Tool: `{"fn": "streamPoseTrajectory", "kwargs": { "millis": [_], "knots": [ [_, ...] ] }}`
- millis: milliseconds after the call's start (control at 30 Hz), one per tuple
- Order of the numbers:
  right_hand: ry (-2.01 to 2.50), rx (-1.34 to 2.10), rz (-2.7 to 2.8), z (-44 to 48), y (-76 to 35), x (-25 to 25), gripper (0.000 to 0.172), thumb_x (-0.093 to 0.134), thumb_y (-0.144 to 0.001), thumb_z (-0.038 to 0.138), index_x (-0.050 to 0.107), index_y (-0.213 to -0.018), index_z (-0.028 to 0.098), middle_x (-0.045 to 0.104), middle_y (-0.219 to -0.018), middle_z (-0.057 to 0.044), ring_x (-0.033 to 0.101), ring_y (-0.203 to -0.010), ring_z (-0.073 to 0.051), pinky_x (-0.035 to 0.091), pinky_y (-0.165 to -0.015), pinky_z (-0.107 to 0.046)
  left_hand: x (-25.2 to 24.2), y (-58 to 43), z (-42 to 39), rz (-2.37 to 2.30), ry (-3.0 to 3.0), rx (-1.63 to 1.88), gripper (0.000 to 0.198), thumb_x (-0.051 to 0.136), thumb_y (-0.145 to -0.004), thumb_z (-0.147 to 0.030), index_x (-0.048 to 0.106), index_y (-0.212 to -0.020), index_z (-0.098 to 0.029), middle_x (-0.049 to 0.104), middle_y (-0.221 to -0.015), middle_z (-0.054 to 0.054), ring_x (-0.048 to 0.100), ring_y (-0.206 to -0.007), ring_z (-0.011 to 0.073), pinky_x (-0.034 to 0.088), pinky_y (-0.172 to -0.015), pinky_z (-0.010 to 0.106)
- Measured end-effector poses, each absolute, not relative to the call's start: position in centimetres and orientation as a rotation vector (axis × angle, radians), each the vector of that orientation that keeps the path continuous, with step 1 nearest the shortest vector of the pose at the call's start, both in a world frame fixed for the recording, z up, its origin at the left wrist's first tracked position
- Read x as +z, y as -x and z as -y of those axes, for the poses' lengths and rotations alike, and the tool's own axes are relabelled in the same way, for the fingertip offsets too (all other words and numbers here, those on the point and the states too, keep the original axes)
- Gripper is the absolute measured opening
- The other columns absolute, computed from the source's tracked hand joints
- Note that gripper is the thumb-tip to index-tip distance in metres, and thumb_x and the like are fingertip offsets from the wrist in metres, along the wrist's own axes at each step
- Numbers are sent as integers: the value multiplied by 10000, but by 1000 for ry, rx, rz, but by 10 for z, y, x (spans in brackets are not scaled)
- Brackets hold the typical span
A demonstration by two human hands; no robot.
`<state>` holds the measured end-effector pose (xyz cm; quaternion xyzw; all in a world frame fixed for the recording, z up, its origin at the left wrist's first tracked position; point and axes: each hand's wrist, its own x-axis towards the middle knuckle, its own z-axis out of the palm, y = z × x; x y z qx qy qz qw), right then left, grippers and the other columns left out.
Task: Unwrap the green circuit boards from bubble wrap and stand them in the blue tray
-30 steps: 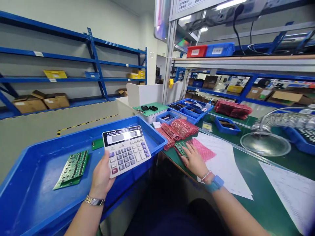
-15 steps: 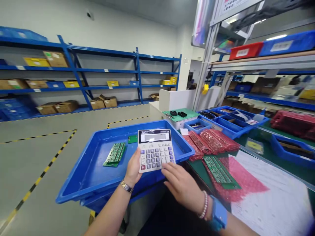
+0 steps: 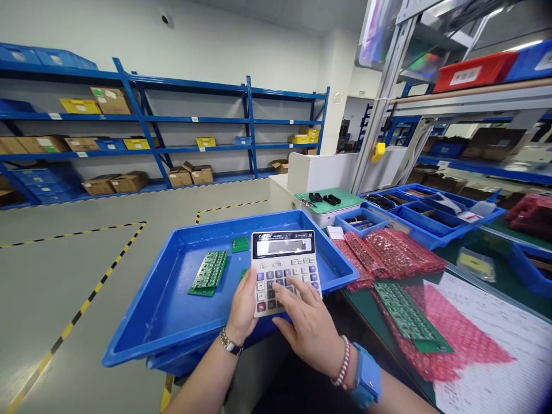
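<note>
- Our left hand (image 3: 244, 307) holds a desktop calculator (image 3: 284, 270) above a blue plastic tray (image 3: 142, 307)
- Our right hand (image 3: 308, 336) reaches over, its fingers (image 3: 293, 290) on the keys
- A green circuit board (image 3: 209, 271) and a smaller one (image 3: 240, 244) lie in the tray
- To the right, another circuit board (image 3: 407, 316) lies on pink bubble wrap (image 3: 468, 328)

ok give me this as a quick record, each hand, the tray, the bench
left hand: holds a white desktop calculator from below
right hand: fingers on the calculator's keys
tray: shallow blue plastic tray beneath the calculator, holding a long green circuit board and a small green circuit board
bench: pile of pink bubble bags; another green circuit board lying on a pink bubble bag
</note>
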<state>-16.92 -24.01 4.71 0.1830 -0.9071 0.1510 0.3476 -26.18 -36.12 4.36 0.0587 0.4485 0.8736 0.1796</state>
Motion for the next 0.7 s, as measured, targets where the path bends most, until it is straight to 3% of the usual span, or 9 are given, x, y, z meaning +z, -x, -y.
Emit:
{"fn": "streamPoseTrajectory", "kwargs": {
  "millis": [100, 233, 367, 500, 700],
  "knots": [
    [-470, 390, 2362, 243, 179, 55, 395, 519, -839, 285, 441, -1199, 142, 520, -1273, -59, 277, -1287, -286, 294, -1013, -489, 42, 262, 362, -1306, -159, 2482, 390, 552, -809, -406, 574, -1111, -161, 641, -1102, 89, 580, -1045, 224, 443, -924, 329],
    [-523, 424, 2425, 240, 184, 62, 388, 514, -841, 313, 449, -1189, 154, 511, -1280, -63, 235, -1310, -294, 232, -1048, -528, 42, 263, 363, -1296, -158, 2477, 379, 543, -816, -405, 574, -1104, -160, 633, -1117, 92, 573, -1055, 226, 445, -922, 332],
    [-387, 527, 2276, 220, 173, 54, 360, 502, -831, 186, 438, -1185, 164, 526, -1232, -99, 292, -1285, -256, 270, -1039, -518, 42, 263, 362, -1295, -161, 2467, 387, 547, -812, -411, 583, -1094, -148, 637, -1105, 103, 576, -1049, 234, 447, -921, 344],
    [-143, 612, 2231, 203, 161, 35, 368, 484, -835, 154, 453, -1201, 183, 443, -1274, -133, 339, -1250, -249, 349, -998, -486, 41, 262, 361, -1276, -144, 2464, 400, 549, -811, -412, 577, -1114, -151, 634, -1112, 105, 580, -1044, 236, 448, -922, 356],
    [-201, 418, 2358, 207, 162, 30, 428, 467, -844, 152, 390, -1264, 172, 485, -1261, -109, 296, -1278, -263, 265, -1032, -530, 41, 262, 362, -1296, -147, 2466, 397, 534, -823, -406, 567, -1134, -160, 624, -1133, 98, 566, -1067, 232, 448, -924, 345]
  ]
}}
